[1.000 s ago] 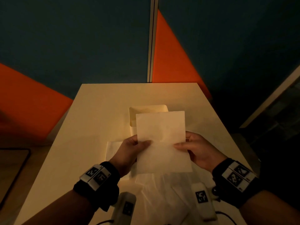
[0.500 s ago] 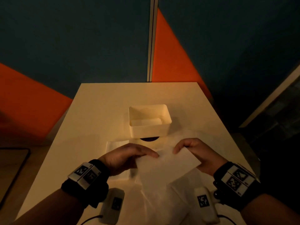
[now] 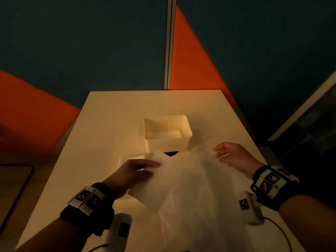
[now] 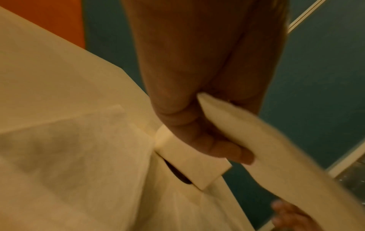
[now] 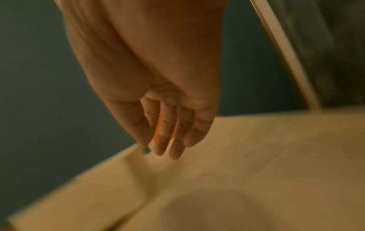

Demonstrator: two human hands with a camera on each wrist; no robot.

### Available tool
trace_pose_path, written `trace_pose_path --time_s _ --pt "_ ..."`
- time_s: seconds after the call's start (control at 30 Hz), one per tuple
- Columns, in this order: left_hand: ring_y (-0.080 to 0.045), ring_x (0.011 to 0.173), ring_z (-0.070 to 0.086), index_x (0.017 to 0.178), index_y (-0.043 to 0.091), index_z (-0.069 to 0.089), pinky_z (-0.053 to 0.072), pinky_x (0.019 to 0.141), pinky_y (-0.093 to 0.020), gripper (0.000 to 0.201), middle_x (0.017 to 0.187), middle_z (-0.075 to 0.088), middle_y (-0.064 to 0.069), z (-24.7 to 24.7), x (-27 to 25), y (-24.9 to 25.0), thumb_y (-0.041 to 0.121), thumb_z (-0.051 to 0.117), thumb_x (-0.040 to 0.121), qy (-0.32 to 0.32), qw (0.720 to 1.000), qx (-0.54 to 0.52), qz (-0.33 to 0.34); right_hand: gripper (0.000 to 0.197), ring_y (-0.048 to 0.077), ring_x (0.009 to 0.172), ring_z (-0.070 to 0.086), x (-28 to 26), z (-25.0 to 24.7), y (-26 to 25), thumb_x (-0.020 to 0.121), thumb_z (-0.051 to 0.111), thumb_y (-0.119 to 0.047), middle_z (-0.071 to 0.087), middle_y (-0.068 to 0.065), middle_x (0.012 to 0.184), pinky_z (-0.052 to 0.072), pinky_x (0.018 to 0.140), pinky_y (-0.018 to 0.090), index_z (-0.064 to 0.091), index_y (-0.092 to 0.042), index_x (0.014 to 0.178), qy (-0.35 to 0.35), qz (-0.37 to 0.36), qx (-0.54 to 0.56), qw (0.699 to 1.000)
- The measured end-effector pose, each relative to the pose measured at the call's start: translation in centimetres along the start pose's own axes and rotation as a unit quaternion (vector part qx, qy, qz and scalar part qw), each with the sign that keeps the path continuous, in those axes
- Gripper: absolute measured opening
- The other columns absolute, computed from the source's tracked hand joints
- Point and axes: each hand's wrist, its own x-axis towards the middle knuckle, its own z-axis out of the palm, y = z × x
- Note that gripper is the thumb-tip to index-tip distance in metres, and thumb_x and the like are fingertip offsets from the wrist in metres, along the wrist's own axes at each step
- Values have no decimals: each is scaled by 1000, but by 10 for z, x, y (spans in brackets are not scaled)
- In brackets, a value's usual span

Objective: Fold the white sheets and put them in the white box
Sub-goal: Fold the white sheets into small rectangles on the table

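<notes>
**Left hand holds a sheet just short of the box**

I take the white box [image 3: 168,132] as my landmark on the table [image 3: 112,113]; a dark patch [image 3: 171,153] peeks from under its near wall, and I cannot tell what it is; a folded white piece [image 3: 130,159] lies near-left of the box, partly covered by my left hand [image 3: 133,172]; thin sheets [image 3: 196,197] spread on the near side of the box, their edges blurred in the dim light; something pale lies inside the box, hard to make out; my left hand pinches a white sheet [image 4: 262,150] between thumb and fingers, just near-left of the box; my right hand [image 3: 233,155] hovers near-right of it, fingers loosely extended, holding nothing.
</notes>
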Motion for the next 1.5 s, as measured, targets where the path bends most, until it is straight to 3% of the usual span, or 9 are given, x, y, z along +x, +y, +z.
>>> trace_pose_path --time_s 0.07,0.13,0.27,0.53,0.87,1.0,1.1,1.23,1.5 --pt "-26 90 65 106 15 68 58 65 -26 25 109 65 -6 -10 -1 -5 1 59 87 63 998 -6 -9 36 25 92 61 10 -12 21 75 64 8 62 3 90 49 77 31 59 -26 84 11 10 -109 994" --pt "-25 88 64 102 20 66 57 66 -27 23 104 61 -3 -19 1 -13 3 60 87 112 993 10 -26 35 23 101 59 11 -16 32 72 71 -1 60 1 101 50 89 34 60 -26 94 -34 24 -202 978" --pt "-31 99 61 111 24 65 51 92 -45 33 114 58 -10 -36 11 -42 7 67 83 170 972 156 -51 58 18 115 52 12 -6 44 70 74 -13 51 -5 125 44 100 35 52 -28 121 -121 42 -361 924" --pt "-24 102 57 121 24 60 45 93 -33 50 125 55 -5 -42 15 -63 6 71 76 228 934 272 -47 104 27 119 48 19 21 56 53 86 -43 41 7 132 44 99 43 30 -24 139 -71 87 -297 948" --pt "-28 104 58 122 17 61 45 95 -35 50 126 56 -7 -41 20 -63 2 70 75 253 929 270 -2 61 30 111 56 30 31 62 70 79 -21 59 10 124 41 100 48 48 -17 122 59 132 -106 984" --pt "-30 104 59 121 16 62 46 96 -39 50 126 57 -9 -43 22 -64 1 70 74 259 928 267 7 36 29 100 59 28 31 58 76 74 -11 63 9 103 47 86 35 59 -10 109 93 121 -94 984" --pt "-30 105 58 123 16 61 45 97 -36 51 127 56 -9 -44 24 -67 2 70 75 261 921 289 10 11 25 81 56 23 31 54 79 70 -9 58 5 80 41 71 28 60 -8 83 96 115 -107 983" --pt "-28 109 56 122 15 61 41 97 -31 48 129 54 -9 -46 28 -71 5 70 76 263 913 312 12 24 22 69 51 16 29 46 80 68 -9 53 4 66 38 64 27 52 -11 63 94 120 -77 985" --pt "-31 133 24 131 38 48 32 107 -47 52 150 21 -2 -32 23 -56 43 64 81 255 830 496 -24 5 15 65 55 -6 20 -2 84 63 -5 61 9 76 39 53 20 62 0 85 -6 26 1 1000"
